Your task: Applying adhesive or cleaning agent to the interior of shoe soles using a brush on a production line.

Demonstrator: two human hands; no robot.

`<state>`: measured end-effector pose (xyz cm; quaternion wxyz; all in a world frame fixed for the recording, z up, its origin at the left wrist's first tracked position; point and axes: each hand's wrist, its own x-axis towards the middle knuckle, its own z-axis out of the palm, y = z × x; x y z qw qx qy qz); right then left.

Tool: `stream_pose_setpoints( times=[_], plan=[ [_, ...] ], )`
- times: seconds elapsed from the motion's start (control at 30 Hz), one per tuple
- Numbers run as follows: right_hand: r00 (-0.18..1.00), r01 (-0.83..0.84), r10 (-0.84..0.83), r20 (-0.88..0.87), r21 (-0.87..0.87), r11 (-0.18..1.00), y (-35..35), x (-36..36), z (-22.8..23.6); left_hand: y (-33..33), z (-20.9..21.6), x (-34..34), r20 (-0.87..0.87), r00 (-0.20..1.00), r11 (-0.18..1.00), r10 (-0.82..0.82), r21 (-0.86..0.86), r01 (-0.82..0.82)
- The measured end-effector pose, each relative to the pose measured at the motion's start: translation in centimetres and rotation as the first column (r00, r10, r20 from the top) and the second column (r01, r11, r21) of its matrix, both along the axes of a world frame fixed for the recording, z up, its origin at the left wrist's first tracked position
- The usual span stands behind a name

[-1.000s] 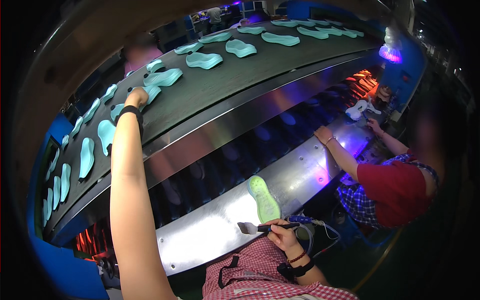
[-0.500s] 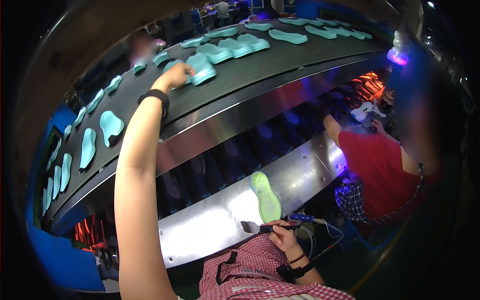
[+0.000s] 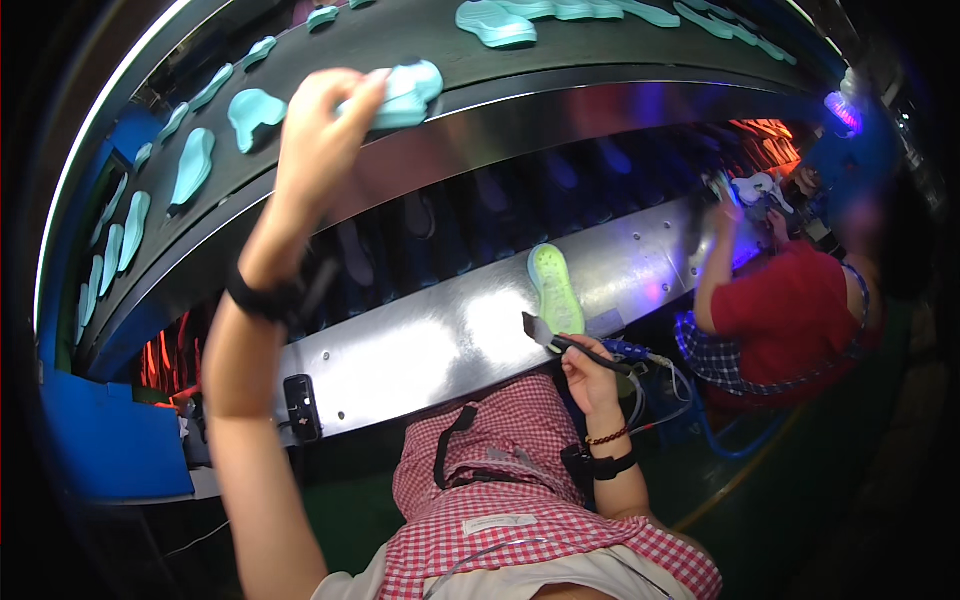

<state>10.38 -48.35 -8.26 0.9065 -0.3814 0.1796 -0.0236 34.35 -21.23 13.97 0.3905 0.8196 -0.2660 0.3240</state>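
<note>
Over the conveyor's near edge, my left hand (image 3: 330,125) grips a light-teal shoe sole (image 3: 408,97), lifted and slightly blurred. My fingers close on its left end. Low at centre right, my right hand (image 3: 592,382) is closed around the black handle of a flat brush (image 3: 538,328), its dark bristles pointing left. Just beyond the brush, a yellow-green shoe sole (image 3: 557,290) lies on the shiny metal ledge (image 3: 420,340), its near end partly behind the brush.
The dark conveyor belt (image 3: 400,40) carries several teal soles (image 3: 195,165) on both sides of my left arm. Below its steel edge runs a dark slot with more soles and orange glow at its ends. A co-worker in a red top (image 3: 790,310) sits to the right.
My left hand has drawn a teal sole off the group on the belt and brought it nearer. The view has tilted down. My right hand still holds the brush.
</note>
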Motion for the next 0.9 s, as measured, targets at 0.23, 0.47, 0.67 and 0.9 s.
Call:
stream_pose_setpoints(
  times=[0.23, 0.47, 0.67, 0.9],
  plan=[
    [0.999, -0.005, 0.009, 0.040, -0.093, 0.996, 2.0, 1.6, 1.2, 4.6, -7.4, -11.4, -0.341, 0.310, 0.316, -0.888, -0.940, -0.128],
    [0.997, 0.052, -0.057, -0.049, -0.090, 0.995, 2.5, 0.5, 1.5, 6.4, -15.2, -22.5, -0.359, -0.022, 0.341, -0.933, -0.862, -0.374],
    [0.999, 0.030, -0.031, -0.022, -0.047, 0.998, 3.7, 0.7, 1.4, 7.0, -15.2, -26.6, 0.201, 0.107, -0.226, -0.974, -0.915, -0.334],
    [0.949, -0.256, 0.254, 0.189, -0.013, 0.967, 6.6, 1.0, 4.9, 6.0, -21.0, -24.6, -0.107, 0.208, 0.017, -0.972, -0.920, -0.393]
  ],
)
